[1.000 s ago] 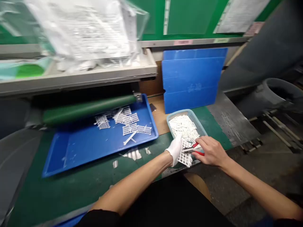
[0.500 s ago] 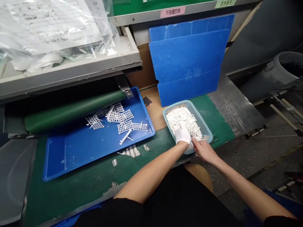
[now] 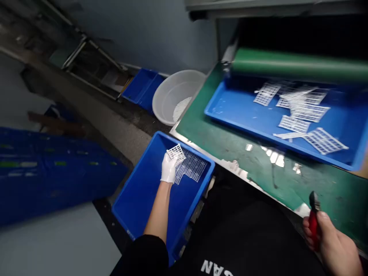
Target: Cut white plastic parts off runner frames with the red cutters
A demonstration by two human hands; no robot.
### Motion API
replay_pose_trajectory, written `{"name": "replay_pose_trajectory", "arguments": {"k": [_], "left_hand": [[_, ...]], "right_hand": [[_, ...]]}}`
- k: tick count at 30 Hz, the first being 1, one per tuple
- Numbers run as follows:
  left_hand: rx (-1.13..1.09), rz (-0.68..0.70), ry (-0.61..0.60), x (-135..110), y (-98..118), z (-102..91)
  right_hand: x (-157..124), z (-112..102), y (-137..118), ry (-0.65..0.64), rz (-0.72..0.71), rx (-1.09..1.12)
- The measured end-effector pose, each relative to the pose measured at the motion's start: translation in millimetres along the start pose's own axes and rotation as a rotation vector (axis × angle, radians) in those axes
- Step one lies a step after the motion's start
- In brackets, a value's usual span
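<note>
A small, rectangular white plastic grid panel, thin-barred with open square cells, sits at the fingertips of the left hand, over the far part of a deep, smooth-walled blue plastic bin. The left grip is closed on the panel's near edge, though the back of the hand hides part of the hold. A close-fitting white fabric glove ends at the wrist; the bare forearm runs nearly straight forward from a black sleeve, reaching over the bin, with the back of the hand turned up. Beneath the panel, more white lattice pieces lie flat, side by side, on the bin's floor. The bin stands alongside a bench with a worn green surface, its pale edging chipped and ragged. On the bench, a shallow blue plastic tray holds a loose, overlapping heap of white grids, some tilted, under a smooth green roller. The bare right hand is low near the bench's edge, fingers wrapped around red-handled pliers, thumb along the handle, dark metal head pointing up; motion blur hides whether the jaws meet. Beyond the bin, a round, translucent whitish tub contains white material.
</note>
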State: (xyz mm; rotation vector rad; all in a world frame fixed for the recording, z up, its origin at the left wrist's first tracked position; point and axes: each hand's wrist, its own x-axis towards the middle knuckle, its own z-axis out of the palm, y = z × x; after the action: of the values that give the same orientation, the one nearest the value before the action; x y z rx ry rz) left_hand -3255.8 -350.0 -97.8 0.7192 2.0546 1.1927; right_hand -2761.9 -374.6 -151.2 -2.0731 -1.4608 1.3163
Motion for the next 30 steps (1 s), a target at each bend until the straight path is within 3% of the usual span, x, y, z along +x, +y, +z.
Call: {"name": "replay_pose_trajectory", "arguments": {"k": [1,3,6,8,10,14,20,25,30], "left_hand": [[0.121,-0.035,0.071,2.4,-31.7,-28.4],[0.241,-0.141,0.065,-0.5,-93.4,-57.3],[0.32,-0.274,-0.061,-13.1,-166.1,-53.9],[0.398,-0.331,-0.085,-19.7,-197.9,-44.0],[0.492,-0.356,-0.033,-23.4,-220.5,-38.5],[0.659,-0.389,0.093,-31.0,-256.4,-35.9],[0.755,-0.486,0.12,-31.2,-298.7,-21.0],[0.757,-0.469,0.206,-19.4,-305.9,-15.0],[0.728,-0.515,0.411,-7.7,-306.0,-25.1]], "right_hand": [[0.1,11.6,-15.0,-0.061,0.045,-0.028],[-4.5,30.1,-43.9,-0.109,0.071,-0.122],[-15.9,47.2,-75.7,-0.117,0.03,-0.217],[-22.6,53.1,-87.0,-0.124,0.032,-0.248],[-27.5,55.2,-91.5,-0.131,0.038,-0.287],[-32.3,52.6,-88.9,-0.107,0.11,-0.306],[-32.8,53.7,-90.0,-0.096,0.151,-0.33],[-34.4,57.6,-96.5,-0.114,0.14,-0.353],[-33.5,55.5,-90.4,-0.092,0.19,-0.287]]}}
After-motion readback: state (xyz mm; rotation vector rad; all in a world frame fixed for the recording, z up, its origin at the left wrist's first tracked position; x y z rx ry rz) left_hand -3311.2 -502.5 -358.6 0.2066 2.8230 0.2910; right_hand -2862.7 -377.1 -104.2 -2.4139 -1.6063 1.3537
